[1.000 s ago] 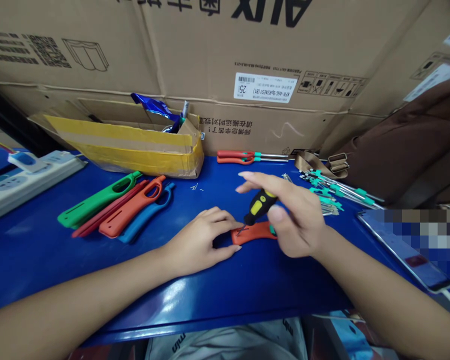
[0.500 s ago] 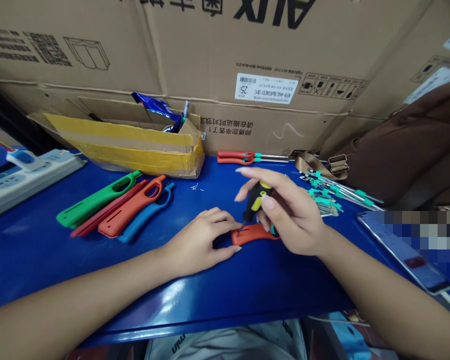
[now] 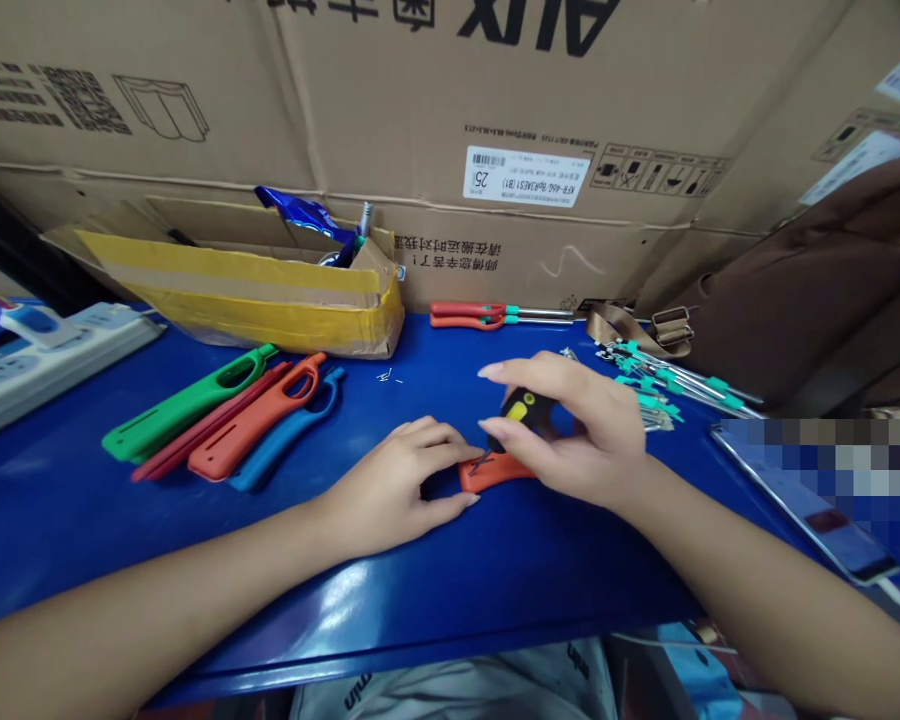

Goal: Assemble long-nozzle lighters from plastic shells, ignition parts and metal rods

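An orange lighter casing [image 3: 499, 470] lies flat on the blue table [image 3: 360, 620]. My left hand [image 3: 394, 485] grips its left end between thumb and fingers. My right hand [image 3: 585, 430] holds a short black-and-yellow screwdriver [image 3: 523, 415], tilted, with its tip at the left part of the casing. The right fingers hide the casing's right end. Left of my left hand lie several loose handle shells: a green shell [image 3: 184, 405], a red shell [image 3: 210, 425], an orange shell [image 3: 251, 425] and a blue shell [image 3: 285, 435].
Tiny pale screws or pins [image 3: 388, 377] lie beyond my left hand. Orange lighters with metal tubes [image 3: 469, 316] rest at the back. Metal rods with green parts [image 3: 679, 380] are piled right. A taped cardboard box [image 3: 270, 300], power strip [image 3: 60, 350], phone [image 3: 802, 505] and brown bag [image 3: 787, 290] surround them.
My right hand has turned the screwdriver, tilting its handle to the right and lower, with the fingers spread further around it. The left hand keeps its hold on the casing. The view shifted slightly.
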Available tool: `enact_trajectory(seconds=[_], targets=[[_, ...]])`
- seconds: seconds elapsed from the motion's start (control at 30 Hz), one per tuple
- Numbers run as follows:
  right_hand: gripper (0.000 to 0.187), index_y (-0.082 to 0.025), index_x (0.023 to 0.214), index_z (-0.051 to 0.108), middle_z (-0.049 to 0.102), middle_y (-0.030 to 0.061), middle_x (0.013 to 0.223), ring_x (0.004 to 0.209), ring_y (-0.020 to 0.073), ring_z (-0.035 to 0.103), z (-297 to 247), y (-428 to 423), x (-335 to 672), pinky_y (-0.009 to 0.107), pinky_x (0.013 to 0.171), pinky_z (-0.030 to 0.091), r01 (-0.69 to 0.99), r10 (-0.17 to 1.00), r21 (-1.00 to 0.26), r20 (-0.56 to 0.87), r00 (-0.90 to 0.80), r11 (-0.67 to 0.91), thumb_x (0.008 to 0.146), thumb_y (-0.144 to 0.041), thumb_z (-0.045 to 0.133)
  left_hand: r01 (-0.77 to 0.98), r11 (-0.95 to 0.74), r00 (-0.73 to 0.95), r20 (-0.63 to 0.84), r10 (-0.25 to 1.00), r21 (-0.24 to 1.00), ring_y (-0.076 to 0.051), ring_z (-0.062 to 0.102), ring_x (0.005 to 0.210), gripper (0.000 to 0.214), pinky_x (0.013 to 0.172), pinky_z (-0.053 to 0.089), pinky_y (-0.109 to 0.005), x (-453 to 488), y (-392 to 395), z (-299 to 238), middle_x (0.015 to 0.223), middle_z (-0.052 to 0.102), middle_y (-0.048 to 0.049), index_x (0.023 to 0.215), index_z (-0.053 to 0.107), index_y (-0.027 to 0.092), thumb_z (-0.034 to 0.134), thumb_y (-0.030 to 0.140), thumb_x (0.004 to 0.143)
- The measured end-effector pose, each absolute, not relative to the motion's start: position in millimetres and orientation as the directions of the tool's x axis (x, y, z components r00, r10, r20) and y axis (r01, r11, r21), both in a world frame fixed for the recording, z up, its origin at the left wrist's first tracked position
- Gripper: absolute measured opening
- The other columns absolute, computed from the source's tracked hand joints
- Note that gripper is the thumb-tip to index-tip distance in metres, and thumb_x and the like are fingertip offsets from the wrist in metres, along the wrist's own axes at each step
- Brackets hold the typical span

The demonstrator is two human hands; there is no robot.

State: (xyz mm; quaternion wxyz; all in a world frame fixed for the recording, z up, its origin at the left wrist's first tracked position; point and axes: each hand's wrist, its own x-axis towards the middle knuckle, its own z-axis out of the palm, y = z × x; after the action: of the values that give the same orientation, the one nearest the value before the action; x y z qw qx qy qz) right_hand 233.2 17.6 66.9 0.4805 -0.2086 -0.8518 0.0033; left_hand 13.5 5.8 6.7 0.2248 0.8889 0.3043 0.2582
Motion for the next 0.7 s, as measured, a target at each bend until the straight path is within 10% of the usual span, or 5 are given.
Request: enact_trajectory(seconds=[0.07, 0.27, 0.47, 0.7], targets=[[0.029, -0.021, 0.123, 0.065, 0.076, 0.0051, 0.093, 0.070, 0.0155, 0.068, 67.6, 18.0, 234.5, 0.028, 0.066, 0.058, 0.374, 0.322, -0.151, 0.832, -0.452, 0.915, 0.096, -0.030, 0.066, 0.419, -0.717, 0.683, 0.327, 0.654, 0.557, -0.025, 0.064, 0.105, 0.032, 0.096, 0.050, -0.042, 13.3, 5.9, 6.1, 0.113, 0.071, -0.0075, 0.123, 0.068, 0.022, 0.071, 0.030, 0.092], [0.040, -0.017, 0.144, 0.050, 0.073, 0.0088, 0.110, 0.087, 0.0168, 0.071, 67.2, 15.5, 235.1, 0.031, 0.074, 0.061, 0.211, 0.523, -0.494, 0.671, -0.526, 0.844, 0.105, -0.023, 0.042, 0.409, -0.718, 0.685, 0.331, 0.649, 0.563, -0.023, 0.063, 0.103, 0.031, 0.093, 0.051, -0.040, 14.0, 6.9, 4.5, 0.110, 0.070, -0.0072, 0.120, 0.069, 0.019, 0.072, 0.029, 0.091], [0.031, -0.020, 0.122, 0.064, 0.076, 0.0048, 0.096, 0.072, 0.0153, 0.069, 65.6, 16.5, 233.0, 0.027, 0.067, 0.058, 0.350, 0.302, -0.143, 0.836, -0.458, 0.926, 0.093, -0.027, 0.071, 0.407, -0.730, 0.677, 0.355, 0.644, 0.549, -0.024, 0.063, 0.103, 0.029, 0.094, 0.051, -0.041, 14.2, 6.5, 5.8, 0.110, 0.070, -0.0064, 0.118, 0.069, 0.020, 0.073, 0.028, 0.090], [0.041, -0.019, 0.142, 0.052, 0.074, 0.0084, 0.114, 0.092, 0.0181, 0.073, 67.2, 11.4, 232.0, 0.031, 0.077, 0.062, 0.295, 0.453, -0.345, 0.724, -0.521, 0.891, 0.101, -0.024, 0.050, 0.401, -0.728, 0.684, 0.348, 0.642, 0.556, -0.023, 0.063, 0.103, 0.029, 0.094, 0.050, -0.040, 13.0, 6.2, 6.3, 0.110, 0.070, -0.0069, 0.119, 0.069, 0.019, 0.073, 0.028, 0.091]])
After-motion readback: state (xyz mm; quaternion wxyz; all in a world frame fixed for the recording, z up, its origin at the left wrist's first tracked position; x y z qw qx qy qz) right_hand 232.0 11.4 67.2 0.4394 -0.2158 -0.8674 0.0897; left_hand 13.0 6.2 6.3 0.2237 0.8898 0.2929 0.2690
